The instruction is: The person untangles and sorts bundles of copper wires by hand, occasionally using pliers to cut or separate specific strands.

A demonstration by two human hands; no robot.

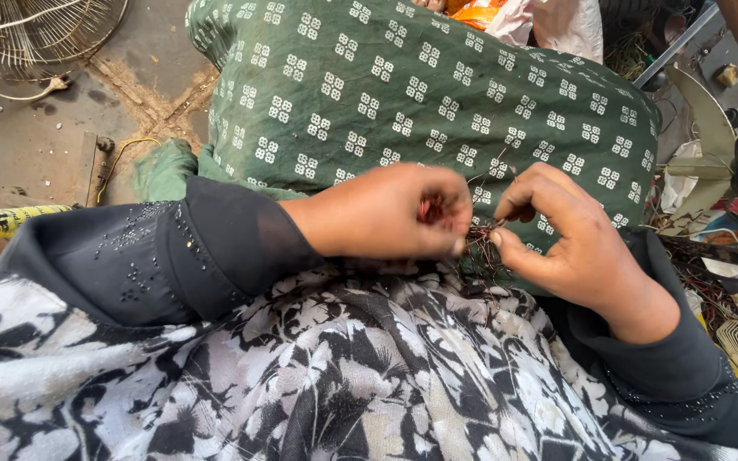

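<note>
I see my left hand (386, 213) curled into a loose fist over my lap, closed around a small bundle of reddish copper wire (430, 209) that shows between the fingers. My right hand (565, 239) sits just at 3 o'clock from it, thumb and forefinger pinched narrow on thin wire strands (482, 243) that run between the two hands. The strands spread into a fine dark tangle at 6 o'clock from the pinch, resting on the green patterned cloth (403, 94) over my knee, which fills the view toward 12 o'clock. Below it lies the black-and-white floral fabric (369, 376) of my lap. I judge the step in hand to be teasing fine wire loose from a bundle, with the left hand anchoring and the right hand drawing strands out; I cannot tell how much is left, since the fist hides most of it. As I judge it, the next move calls for a firm hold on the left and a light, steady pull on the right, because such thin strands would snap or knot easily. At 10 o'clock a wire fan guard (36, 38) lies on the concrete floor (27, 145), and at 3 o'clock there is a heap of scrap (711, 248) with more wire, well apart from both hands.
</note>
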